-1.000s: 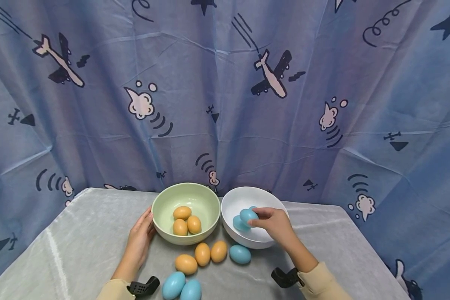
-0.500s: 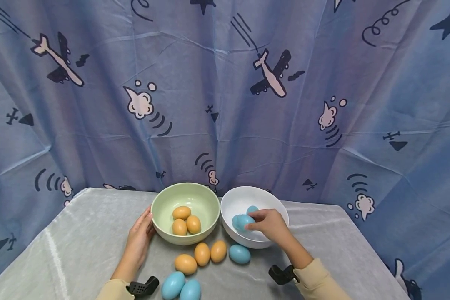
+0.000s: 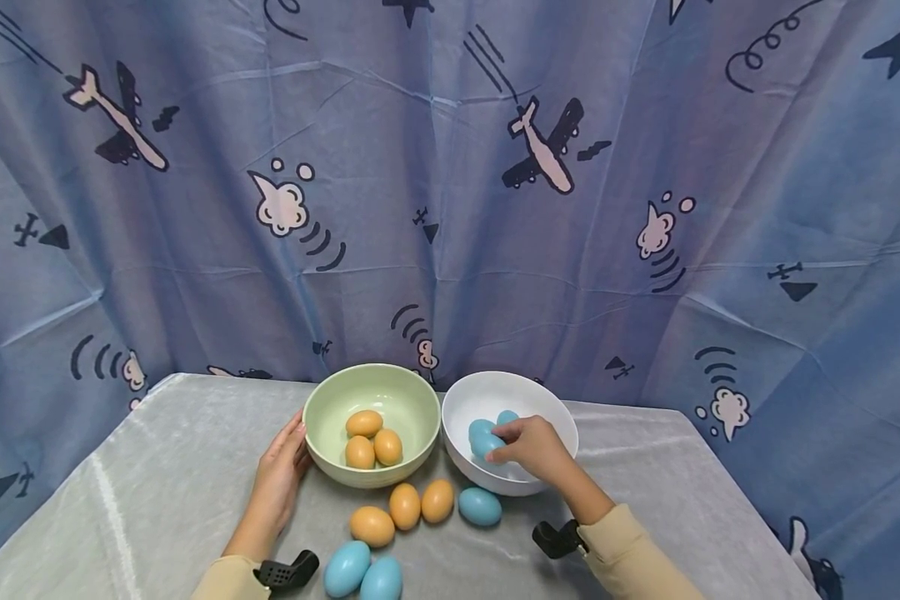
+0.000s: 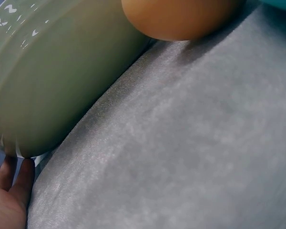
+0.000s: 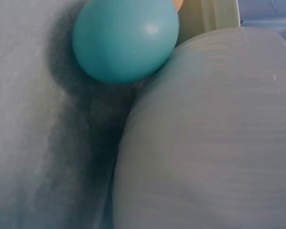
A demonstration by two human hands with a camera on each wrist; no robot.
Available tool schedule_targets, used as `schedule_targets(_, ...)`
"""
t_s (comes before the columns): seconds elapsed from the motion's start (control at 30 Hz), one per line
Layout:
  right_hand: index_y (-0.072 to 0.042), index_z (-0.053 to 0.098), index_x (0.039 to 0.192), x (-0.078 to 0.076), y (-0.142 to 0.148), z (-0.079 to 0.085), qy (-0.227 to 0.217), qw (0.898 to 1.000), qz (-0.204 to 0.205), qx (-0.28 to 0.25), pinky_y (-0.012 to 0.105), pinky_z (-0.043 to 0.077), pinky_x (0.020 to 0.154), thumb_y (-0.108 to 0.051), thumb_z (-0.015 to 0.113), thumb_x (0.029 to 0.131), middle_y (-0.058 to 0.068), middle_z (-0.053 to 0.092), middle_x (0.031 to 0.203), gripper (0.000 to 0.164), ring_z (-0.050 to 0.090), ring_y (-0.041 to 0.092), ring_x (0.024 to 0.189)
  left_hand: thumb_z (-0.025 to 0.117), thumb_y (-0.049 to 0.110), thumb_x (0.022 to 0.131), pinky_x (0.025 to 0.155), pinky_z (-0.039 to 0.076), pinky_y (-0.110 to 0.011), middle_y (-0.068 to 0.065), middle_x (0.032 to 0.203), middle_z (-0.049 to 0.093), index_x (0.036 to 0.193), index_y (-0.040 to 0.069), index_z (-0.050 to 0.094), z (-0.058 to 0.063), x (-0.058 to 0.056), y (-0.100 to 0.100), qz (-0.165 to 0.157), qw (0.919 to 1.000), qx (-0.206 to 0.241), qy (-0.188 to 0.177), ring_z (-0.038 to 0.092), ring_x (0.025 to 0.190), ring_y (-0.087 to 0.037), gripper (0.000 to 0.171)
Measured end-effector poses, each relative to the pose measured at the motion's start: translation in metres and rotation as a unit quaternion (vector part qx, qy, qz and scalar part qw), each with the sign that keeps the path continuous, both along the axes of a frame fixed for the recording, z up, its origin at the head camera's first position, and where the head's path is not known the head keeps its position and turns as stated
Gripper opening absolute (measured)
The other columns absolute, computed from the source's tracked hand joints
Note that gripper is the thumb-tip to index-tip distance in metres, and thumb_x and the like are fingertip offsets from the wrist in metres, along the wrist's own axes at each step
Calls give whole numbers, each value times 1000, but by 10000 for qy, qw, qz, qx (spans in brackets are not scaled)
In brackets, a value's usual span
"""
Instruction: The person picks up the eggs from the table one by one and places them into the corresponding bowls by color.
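Observation:
Inside the white bowl (image 3: 461,396), my right hand (image 3: 534,450) pinches a blue egg (image 3: 486,447) between thumb and fingers. Two more blue eggs lie right beside it, partly covered by the held egg and the fingers. My left hand (image 3: 279,467) rests with extended fingers against the left side of the green bowl (image 3: 412,392); in the left wrist view its fingertips (image 4: 25,171) touch the bowl's outer wall. Several orange eggs (image 3: 364,423) lie in the green bowl. The right wrist view shows the white bowl's outer wall (image 5: 209,133) but not the right hand.
On the grey cloth (image 3: 157,500) in front of the bowls lie several orange eggs (image 3: 405,506) and a blue egg (image 3: 480,507). Two further blue eggs (image 3: 347,569) sit nearer the front edge. A patterned blue curtain (image 3: 450,167) hangs behind the table, and the bowls stand side by side.
My right hand has lowered the blue egg into the white bowl, moving slightly left. Another blue egg there has shifted back a little. The left hand has stayed at the green bowl.

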State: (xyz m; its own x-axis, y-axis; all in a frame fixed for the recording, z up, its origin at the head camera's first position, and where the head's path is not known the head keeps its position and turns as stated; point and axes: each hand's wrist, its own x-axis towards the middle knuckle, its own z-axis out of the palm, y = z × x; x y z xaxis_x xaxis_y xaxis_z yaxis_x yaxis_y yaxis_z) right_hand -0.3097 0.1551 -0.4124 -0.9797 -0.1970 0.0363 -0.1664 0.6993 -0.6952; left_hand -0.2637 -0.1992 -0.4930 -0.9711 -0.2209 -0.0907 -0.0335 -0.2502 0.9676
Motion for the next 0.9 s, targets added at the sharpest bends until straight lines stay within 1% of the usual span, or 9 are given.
schedule_targets(0.2, 1, 77, 101, -2, -1, -3, -120, 9999, 23, 106, 35, 59, 81, -11, 90, 67, 10, 78, 96, 38, 70, 19, 93, 44, 46, 105, 126, 24, -41, -3, 166, 23, 159, 15, 23, 0, 0, -1, -22, 10000, -15, 26, 27, 151, -23, 66)
schedule_targets(0.33, -1, 78, 101, -2, -3, -4, -173, 9997, 23, 191, 36, 59, 82, -13, 90, 68, 9, 78, 97, 38, 70, 19, 94, 42, 43, 106, 126, 23, -42, -2, 167, 21, 159, 15, 22, 1, 1, -2, -56, 10000, -3, 63, 26, 152, -23, 63)
schedule_targets(0.53, -2, 78, 101, -3, -3, -4, -256, 9990, 44, 368, 35, 58, 82, -14, 90, 68, 8, 78, 96, 37, 68, 17, 94, 42, 43, 106, 126, 24, -41, -2, 167, 21, 159, 16, 22, 1, 1, -1, -67, 10000, 8, 57, 27, 151, -23, 63)
schedule_targets(0.77, -2, 79, 100, -2, -4, -4, -308, 9986, 32, 431, 34, 58, 81, -13, 90, 67, 8, 78, 95, 37, 68, 15, 92, 40, 42, 107, 125, 25, -44, -9, 165, 25, 159, 11, 22, -1, 0, 0, -28, 9999, -28, 147, 29, 149, -28, 64)
schedule_targets(0.9, -1, 79, 100, -2, -4, -4, -272, 9987, 73, 433, 34, 58, 81, -12, 90, 67, 8, 78, 95, 37, 68, 15, 92, 40, 43, 107, 125, 26, -43, -8, 165, 26, 159, 11, 22, 0, 0, 0, -12, 9999, -27, 122, 30, 149, -28, 64)
